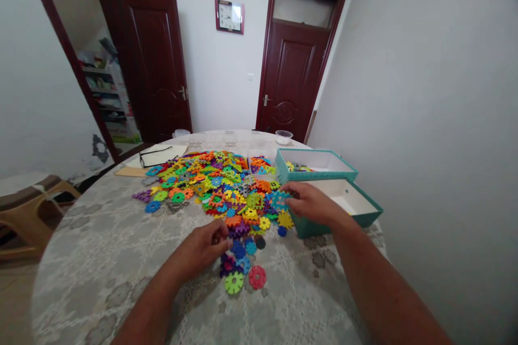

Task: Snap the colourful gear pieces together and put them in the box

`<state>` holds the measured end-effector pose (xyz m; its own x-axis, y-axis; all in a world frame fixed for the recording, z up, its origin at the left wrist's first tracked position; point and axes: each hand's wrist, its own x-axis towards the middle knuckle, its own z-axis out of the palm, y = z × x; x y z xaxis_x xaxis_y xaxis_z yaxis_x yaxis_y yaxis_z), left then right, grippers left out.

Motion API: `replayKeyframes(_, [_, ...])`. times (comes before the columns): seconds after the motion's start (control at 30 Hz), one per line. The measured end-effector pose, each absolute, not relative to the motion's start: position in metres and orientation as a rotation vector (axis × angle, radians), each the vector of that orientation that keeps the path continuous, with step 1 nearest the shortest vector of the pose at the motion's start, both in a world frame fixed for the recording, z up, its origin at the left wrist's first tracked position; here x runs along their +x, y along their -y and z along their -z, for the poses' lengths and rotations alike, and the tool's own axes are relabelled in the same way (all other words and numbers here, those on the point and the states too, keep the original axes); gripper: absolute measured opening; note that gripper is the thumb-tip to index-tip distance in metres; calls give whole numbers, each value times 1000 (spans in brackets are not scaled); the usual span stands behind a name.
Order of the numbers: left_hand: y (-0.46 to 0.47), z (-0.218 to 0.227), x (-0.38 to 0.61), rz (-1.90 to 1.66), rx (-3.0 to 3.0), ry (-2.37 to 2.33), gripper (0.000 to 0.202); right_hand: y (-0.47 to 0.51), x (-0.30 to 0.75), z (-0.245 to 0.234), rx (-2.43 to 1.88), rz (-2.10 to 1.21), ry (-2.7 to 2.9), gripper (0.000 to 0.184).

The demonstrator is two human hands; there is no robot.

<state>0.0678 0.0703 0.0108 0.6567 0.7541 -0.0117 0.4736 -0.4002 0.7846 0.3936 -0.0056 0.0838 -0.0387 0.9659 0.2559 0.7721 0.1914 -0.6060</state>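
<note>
Bench (pixel 101 242), patterned cloth cover. Near edge of the scatter: one lime-green round piece (pixel 233 283), notched; one pinkish-red round piece (pixel 257 277), likewise. Just beyond, left hand (pixel 210 242): fingers loosely curled, thumb tip beside a dark-blue piece (pixel 238 249); whether it grips anything cannot be told.

Right hand (pixel 309 202): thumb and fingers appear to pinch a light-blue square piece (pixel 279 201) by its right edge, at the left end of the near teal box (pixel 304 228).

Handling, by judgement: thin plastic, very light, fairly stiff, smooth enough to slide; not readily broken, though notches may snag on neighbours. Best hold: opposite edges or flat faces, between thumb and forefinger.

Behind: multicoloured heap (pixel 218 175) of notched pieces; far teal box (pixel 315 160), some pieces inside. Farther left, dark-framed eyeglasses (pixel 141 160). Far edge, clear bowl (pixel 284 136). Back wall: clock (pixel 230 16).
</note>
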Motion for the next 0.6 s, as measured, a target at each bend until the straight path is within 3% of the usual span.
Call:
replayKeyframes(0.17, [-68,-7,59,-313,2182,-935,30,-46,458,-109,-1848,173,1520,37])
replayKeyframes(0.27, [-68,-3,56,-277,2218,-907,41,-64,478,-112,-1902,331,1353,47])
replayKeyframes(0.37, [-68,-1,54,-240,2254,-877,46,-60,473,-102,-1861,344,1346,43])
replayKeyframes(0.6, [-66,0,56,-192,2321,-903,38,-17,385,-50,-1626,18,1529,26])
